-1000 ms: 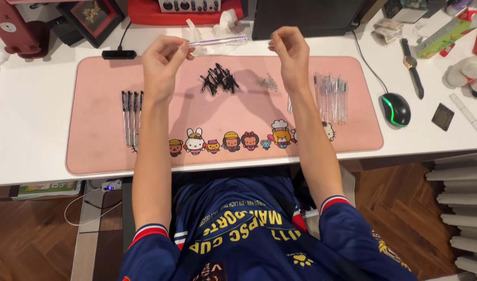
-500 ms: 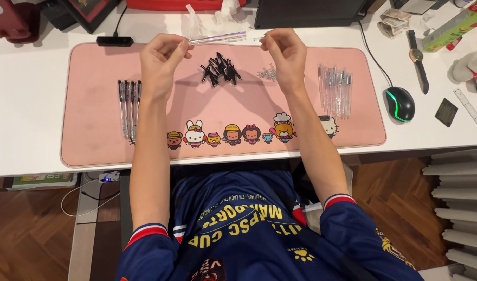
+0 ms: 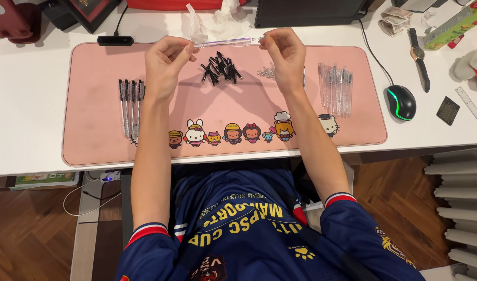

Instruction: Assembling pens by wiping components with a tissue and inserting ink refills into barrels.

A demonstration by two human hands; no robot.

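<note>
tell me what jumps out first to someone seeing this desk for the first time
Both raised hands catch the eye: the left hand and right hand hold a clear pen barrel level between them above the pink desk mat. Below it lies a heap of black pen caps at mid-mat, with a row of assembled pens to the left and clear empty barrels to the right. A row of cartoon animals lines the mat's near edge.

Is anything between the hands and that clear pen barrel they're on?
Nothing visible. The left hand and right hand pinch opposite ends of the clear pen barrel, lifted above the pink mat; the black caps pile lies below it.
</note>
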